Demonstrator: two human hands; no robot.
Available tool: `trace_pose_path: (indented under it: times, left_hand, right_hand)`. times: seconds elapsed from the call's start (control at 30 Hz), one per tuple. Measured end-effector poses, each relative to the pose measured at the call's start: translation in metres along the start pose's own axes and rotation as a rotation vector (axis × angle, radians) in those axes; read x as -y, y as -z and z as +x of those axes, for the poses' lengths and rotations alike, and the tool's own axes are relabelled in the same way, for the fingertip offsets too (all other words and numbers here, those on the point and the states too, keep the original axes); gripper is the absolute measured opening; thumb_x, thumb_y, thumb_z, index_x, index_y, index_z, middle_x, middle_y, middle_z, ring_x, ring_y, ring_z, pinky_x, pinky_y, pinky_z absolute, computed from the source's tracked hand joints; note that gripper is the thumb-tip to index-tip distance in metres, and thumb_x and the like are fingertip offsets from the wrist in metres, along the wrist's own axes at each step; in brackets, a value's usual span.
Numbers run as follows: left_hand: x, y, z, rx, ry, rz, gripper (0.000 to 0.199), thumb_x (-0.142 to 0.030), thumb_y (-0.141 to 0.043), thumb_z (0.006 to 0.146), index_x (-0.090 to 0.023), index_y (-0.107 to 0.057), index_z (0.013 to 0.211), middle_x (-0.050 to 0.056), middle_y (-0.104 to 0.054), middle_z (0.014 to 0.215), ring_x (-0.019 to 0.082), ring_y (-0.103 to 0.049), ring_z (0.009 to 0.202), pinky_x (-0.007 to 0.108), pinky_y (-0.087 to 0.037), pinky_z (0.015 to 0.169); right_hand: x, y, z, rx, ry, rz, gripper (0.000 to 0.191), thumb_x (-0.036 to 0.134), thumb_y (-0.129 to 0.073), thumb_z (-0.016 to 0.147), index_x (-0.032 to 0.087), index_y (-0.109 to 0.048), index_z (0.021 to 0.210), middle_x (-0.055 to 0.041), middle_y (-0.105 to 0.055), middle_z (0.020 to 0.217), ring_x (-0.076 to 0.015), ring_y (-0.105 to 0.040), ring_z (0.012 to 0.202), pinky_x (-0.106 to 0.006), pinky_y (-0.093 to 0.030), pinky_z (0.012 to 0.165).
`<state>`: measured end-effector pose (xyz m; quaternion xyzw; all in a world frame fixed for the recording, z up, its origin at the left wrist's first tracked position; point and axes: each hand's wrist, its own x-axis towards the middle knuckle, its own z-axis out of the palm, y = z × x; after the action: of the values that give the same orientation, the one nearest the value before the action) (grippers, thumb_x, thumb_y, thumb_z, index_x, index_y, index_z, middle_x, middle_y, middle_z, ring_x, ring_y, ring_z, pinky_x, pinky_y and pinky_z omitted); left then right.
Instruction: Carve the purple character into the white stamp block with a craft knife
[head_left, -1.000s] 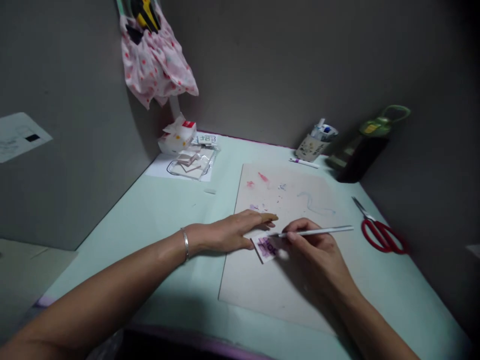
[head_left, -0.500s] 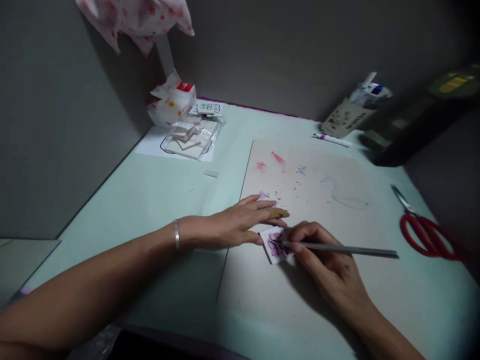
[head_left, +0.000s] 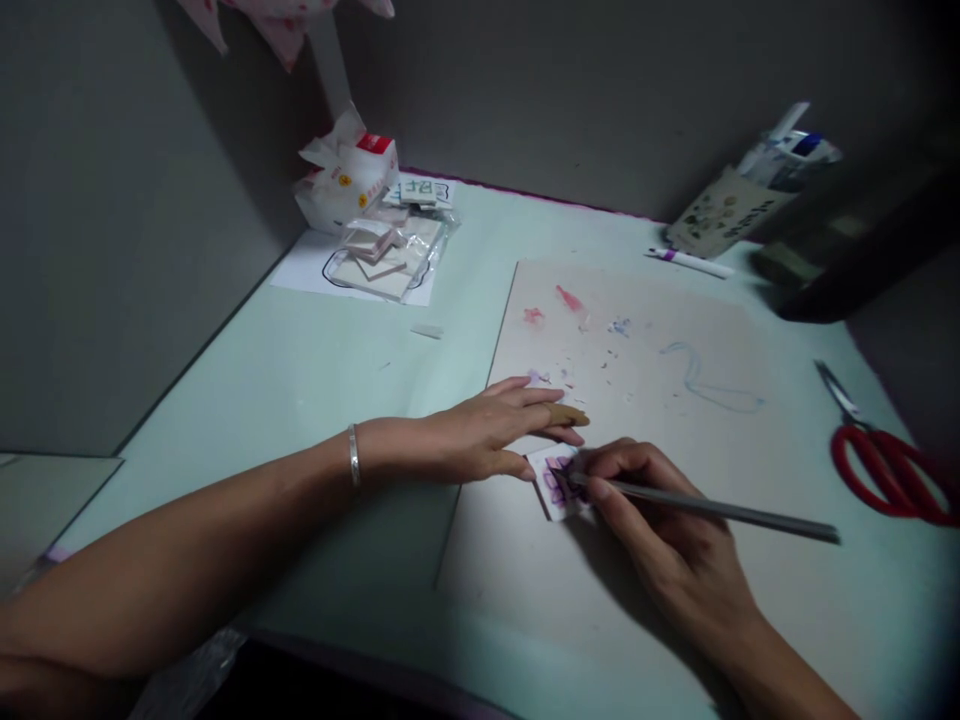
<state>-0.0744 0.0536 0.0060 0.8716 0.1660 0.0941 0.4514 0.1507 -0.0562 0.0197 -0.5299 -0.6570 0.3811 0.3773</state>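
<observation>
My left hand [head_left: 487,435] lies flat on the board with its fingers stretched out and its thumb tip at the left edge of a small white rubber block [head_left: 546,490]. That block has a purple and pink pattern on its top. A tan covering wraps one of my left fingers. My right hand [head_left: 660,520] pinches a slim grey metal craft knife [head_left: 720,508], whose working end is over the pattern. Fingers and blur hide the exact tip. The beige board [head_left: 540,600] underneath carries coloured stains and small crumbs.
Red-handled scissors [head_left: 889,470] lie at the right. A white marker [head_left: 690,263] lies before a pen cup [head_left: 731,210]. At the back left are a tissue pack [head_left: 349,185] and bagged white blocks [head_left: 382,260] on paper. A small pale strip [head_left: 427,331] lies on the table.
The view has shifted slightly, so the table things sit a little further right. The rear end of the craft knife has swung lower. Both hands keep their places at the block.
</observation>
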Motion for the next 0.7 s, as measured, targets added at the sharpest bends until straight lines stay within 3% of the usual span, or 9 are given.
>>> trace_pose_path:
  times: [0.7]
  left_hand:
    - [0.0021, -0.0011, 0.0004, -0.012, -0.007, 0.002, 0.059, -0.020, -0.067, 0.100, -0.023, -0.044, 0.154, 0.005, -0.053, 0.162, 0.021, -0.016, 0.165, 0.043, -0.002, 0.136]
  right_hand:
    - [0.0023, -0.0030, -0.0017, 0.011, 0.139, -0.183, 0.011, 0.025, -0.055, 0.105, 0.026, -0.058, 0.094, -0.0023, -0.063, 0.084, -0.0181, -0.061, 0.073, -0.030, -0.047, 0.062]
